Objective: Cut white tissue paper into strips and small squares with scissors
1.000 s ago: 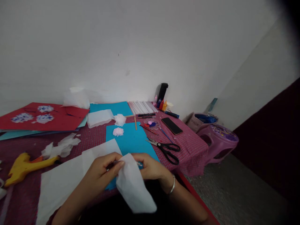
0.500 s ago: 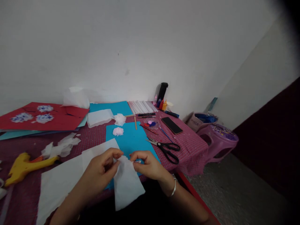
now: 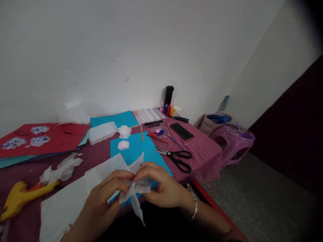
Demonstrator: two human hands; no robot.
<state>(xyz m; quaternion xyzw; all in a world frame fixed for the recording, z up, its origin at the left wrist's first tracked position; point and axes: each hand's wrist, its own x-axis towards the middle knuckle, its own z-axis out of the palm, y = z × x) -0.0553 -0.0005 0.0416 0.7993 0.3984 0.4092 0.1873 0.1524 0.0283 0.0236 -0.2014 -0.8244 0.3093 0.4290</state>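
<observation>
A thin white tissue paper (image 3: 137,205) is bunched between my two hands, with one twisted end hanging down and another flap pointing up. My left hand (image 3: 111,188) pinches it from the left, fingers closed. From the right, my right hand (image 3: 161,185) grips its gathered middle with fingertips. Beneath and beyond the hands lies a blue sheet (image 3: 141,148), with a pale pink tissue puff (image 3: 123,145) on its left part. White tissue sheets (image 3: 65,195) lie by my left forearm. Black-handled scissors (image 3: 174,154) rest to the right of my right hand.
A yellow glue gun (image 3: 19,198) and torn tissue scraps (image 3: 62,169) lie at left, below a red card (image 3: 63,134) with white-blue puffs. A phone (image 3: 181,131), paint bottles (image 3: 169,109) and glue sticks (image 3: 147,116) are farther back. A pink stool (image 3: 232,144) stands right.
The tissue, hanging as a wide flat sheet before, is now gathered and twisted in the middle. My hands have come closer together. The view has shifted slightly.
</observation>
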